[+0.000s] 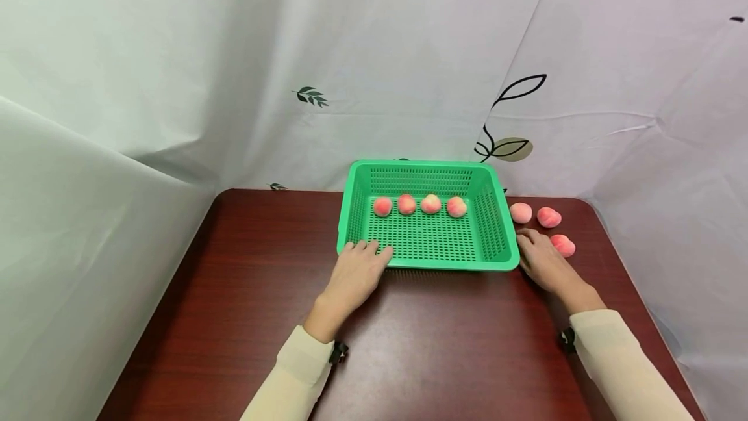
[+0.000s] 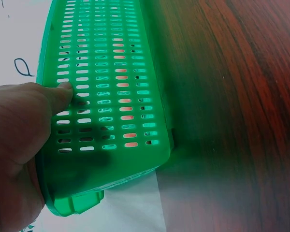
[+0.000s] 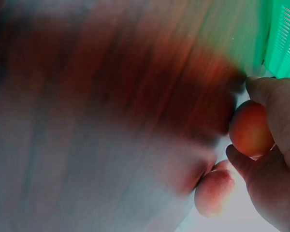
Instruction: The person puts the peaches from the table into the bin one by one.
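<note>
At its front left corner, a green plastic basket point(image 1: 421, 265) is gripped by my left hand point(image 1: 358, 273); in the left wrist view the thumb point(image 2: 63, 94) presses on the slotted outer wall. Several peaches point(image 1: 430, 204) stand in a row on the basket floor. My right hand point(image 1: 540, 260) is low at the table beside the basket's front right corner. Between its thumb and fingers it holds a peach point(image 3: 251, 129), which the head view hides under the hand. Near that hand are three more peaches, one behind point(image 1: 521, 213), one farther right point(image 1: 548, 217) and one beside it point(image 1: 563, 245).
The dark red wooden table point(image 1: 257, 278) extends to the left and in front of the basket. White cloth point(image 1: 397, 51) with leaf prints hangs behind the table and along both sides. The loose peaches lie near the table's back right corner.
</note>
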`<state>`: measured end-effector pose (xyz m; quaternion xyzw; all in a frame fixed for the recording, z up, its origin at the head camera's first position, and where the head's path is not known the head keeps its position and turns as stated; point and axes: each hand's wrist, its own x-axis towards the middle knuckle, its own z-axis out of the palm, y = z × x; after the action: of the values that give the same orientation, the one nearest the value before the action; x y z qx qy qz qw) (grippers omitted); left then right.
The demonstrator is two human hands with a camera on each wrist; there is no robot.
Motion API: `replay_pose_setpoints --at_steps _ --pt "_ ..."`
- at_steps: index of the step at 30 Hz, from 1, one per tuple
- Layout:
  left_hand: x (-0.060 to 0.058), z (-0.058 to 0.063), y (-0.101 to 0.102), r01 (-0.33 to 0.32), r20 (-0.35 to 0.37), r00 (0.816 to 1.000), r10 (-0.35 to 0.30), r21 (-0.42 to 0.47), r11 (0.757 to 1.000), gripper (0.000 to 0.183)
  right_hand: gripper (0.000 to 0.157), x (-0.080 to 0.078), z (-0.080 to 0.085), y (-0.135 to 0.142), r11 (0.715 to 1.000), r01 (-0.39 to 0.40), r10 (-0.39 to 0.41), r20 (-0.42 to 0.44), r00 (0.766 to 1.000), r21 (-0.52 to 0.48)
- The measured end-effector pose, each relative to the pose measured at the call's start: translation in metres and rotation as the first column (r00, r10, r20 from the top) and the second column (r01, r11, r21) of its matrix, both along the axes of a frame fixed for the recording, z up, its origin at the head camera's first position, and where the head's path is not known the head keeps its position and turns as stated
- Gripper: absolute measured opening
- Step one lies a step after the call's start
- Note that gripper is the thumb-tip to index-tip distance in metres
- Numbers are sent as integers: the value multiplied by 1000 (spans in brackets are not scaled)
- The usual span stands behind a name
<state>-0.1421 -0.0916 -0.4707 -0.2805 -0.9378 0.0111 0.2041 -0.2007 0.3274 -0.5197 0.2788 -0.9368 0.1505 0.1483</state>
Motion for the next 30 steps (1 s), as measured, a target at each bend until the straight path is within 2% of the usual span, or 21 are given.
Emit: replay_pose_setpoints --at_steps 14,24,30 --pt "0 -1 1 1 7 1000 -1 9 1000 15 18 2 -1 0 998 39 -38 -13 999 50" --pt "1 -1 1 -4 0 1000 4 15 1000 12 17 3 4 -2 999 46 -46 5 999 24" --pt "0 0 0 1 -5 1000 -1 16 1000 13 25 2 11 0 1000 -7 6 -42 999 -29"
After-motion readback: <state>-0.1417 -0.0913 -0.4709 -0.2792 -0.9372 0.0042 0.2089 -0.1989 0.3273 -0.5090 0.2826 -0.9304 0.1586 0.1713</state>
